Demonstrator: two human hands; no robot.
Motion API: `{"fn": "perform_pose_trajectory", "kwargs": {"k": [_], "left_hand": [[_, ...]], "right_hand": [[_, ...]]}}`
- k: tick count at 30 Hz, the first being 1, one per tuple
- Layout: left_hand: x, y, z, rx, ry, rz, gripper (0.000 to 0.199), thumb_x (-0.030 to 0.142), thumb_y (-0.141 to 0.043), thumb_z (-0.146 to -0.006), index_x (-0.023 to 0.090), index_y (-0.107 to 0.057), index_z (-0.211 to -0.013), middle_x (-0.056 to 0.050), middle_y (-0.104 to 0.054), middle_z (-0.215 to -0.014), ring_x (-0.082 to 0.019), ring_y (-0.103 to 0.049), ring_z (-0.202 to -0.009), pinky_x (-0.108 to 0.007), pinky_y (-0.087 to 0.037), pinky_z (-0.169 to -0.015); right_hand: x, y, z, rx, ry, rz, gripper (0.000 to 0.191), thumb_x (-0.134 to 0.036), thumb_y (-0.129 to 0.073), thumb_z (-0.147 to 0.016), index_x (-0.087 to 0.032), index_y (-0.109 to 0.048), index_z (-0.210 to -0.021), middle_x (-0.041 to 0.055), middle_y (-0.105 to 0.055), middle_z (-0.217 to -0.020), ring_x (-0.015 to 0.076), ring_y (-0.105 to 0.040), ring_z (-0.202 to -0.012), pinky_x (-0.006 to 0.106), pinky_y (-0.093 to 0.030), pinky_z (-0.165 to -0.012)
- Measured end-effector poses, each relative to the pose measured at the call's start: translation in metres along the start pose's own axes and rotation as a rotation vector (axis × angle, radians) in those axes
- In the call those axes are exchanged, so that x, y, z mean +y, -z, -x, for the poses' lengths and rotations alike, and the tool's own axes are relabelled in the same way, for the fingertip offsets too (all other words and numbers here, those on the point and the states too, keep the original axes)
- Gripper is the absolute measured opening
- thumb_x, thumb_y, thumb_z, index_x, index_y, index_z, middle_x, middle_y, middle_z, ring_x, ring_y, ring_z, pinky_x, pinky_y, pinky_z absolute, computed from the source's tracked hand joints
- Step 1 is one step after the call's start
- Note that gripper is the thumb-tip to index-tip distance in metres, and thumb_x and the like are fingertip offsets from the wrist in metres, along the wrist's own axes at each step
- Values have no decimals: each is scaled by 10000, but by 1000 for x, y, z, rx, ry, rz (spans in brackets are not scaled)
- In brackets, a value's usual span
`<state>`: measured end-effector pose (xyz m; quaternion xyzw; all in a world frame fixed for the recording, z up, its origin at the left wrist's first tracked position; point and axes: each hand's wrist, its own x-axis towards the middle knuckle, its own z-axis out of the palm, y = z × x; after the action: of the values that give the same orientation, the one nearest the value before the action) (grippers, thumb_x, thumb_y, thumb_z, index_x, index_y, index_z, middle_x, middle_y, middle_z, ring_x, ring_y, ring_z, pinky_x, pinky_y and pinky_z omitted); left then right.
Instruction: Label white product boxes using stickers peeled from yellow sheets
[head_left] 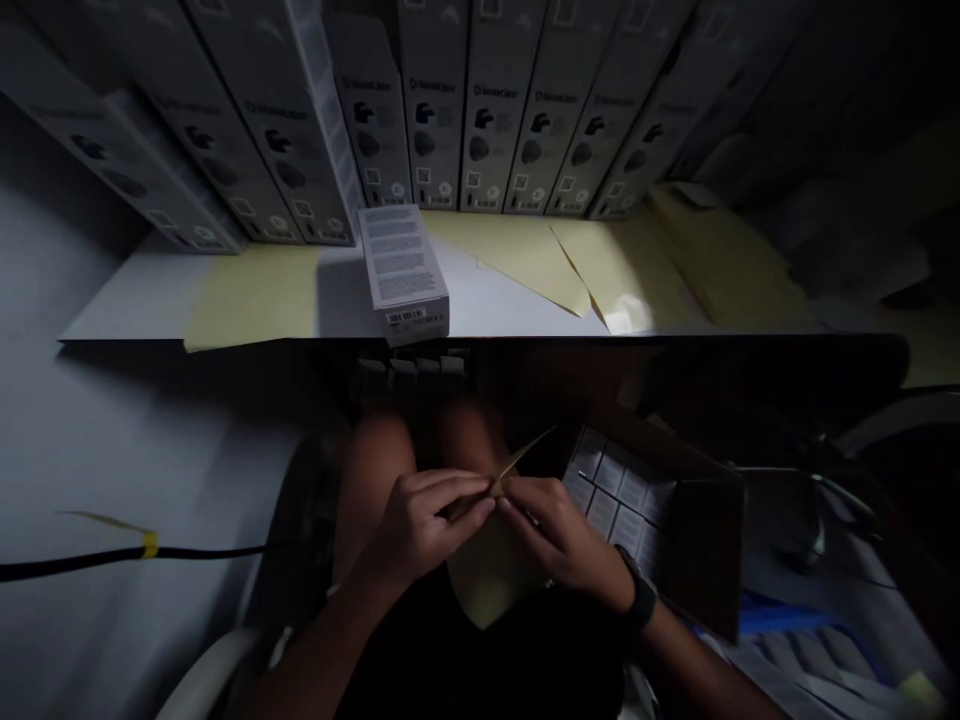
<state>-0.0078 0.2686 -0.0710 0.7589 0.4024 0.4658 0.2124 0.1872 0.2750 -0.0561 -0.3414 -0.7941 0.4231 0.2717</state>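
Above my lap, my left hand (pixel 439 515) and my right hand (pixel 551 520) meet with thumbs and fingers pinched on a yellow sheet of paper (pixel 491 580). Part of the sheet hangs down below my fingers, and a thin edge of it sticks up past them. The part between my fingertips is mostly hidden. A dark watch is on my right wrist. On the shelf in front lies a small white printed box (pixel 405 265) with a barcode on its near end.
Tall printed boxes (pixel 427 110) stand in a row at the back of the white shelf (pixel 341 290). More yellow sheets (pixel 600 265) lie on it. At my right, a cardboard box (pixel 705 540) holds several small boxes (pixel 619 480). A black cable (pixel 202 552) crosses at left.
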Motion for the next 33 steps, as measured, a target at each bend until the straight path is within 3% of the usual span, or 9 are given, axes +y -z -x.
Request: {"fn": "perform_pose_trajectory", "kwargs": {"k": [5,13,22,27,33], "left_hand": [[-2,-1,0,-33,-70,12,137,175,-730,-809,117,-707,-931,-30,-741,-878,-98,-710,-783,-188,-583,-711],[0,-4,8,-124,45,65,90,122,-647,-860,125,-719,-913,-22,-733,-900,-87,-698,-818,-175,-554,-730],[-2,-9,17,-33,125,166,105,56,-634,-840,138,-700,-843,1,-709,-809,-51,-665,-760,-143,-521,-716],[-1,-8,19,14,138,198,75,99,-701,-805,130,-707,-873,-30,-712,-865,-70,-678,-807,-146,-542,-743],[4,-6,19,-67,168,254,60,79,-656,-835,132,-685,-831,-24,-694,-857,-45,-652,-775,-115,-503,-686]], "right_hand": [[7,2,5,-57,-31,-42,256,-213,-437,-1017,-167,-425,-766,-30,-424,-648,80,-371,-581,235,-270,-593],[10,3,6,-62,-9,-22,245,-181,-455,-974,-163,-412,-734,-23,-431,-636,79,-377,-575,221,-279,-584],[20,-1,7,-97,1,-112,283,-228,-463,-984,-164,-397,-716,-31,-386,-622,73,-356,-564,225,-269,-572],[18,0,7,-96,1,-113,327,-241,-456,-992,-169,-356,-689,-35,-370,-600,74,-352,-552,229,-265,-568],[13,3,6,-159,43,-114,268,-206,-457,-987,-170,-381,-732,-27,-404,-645,80,-374,-584,228,-274,-589]]}}
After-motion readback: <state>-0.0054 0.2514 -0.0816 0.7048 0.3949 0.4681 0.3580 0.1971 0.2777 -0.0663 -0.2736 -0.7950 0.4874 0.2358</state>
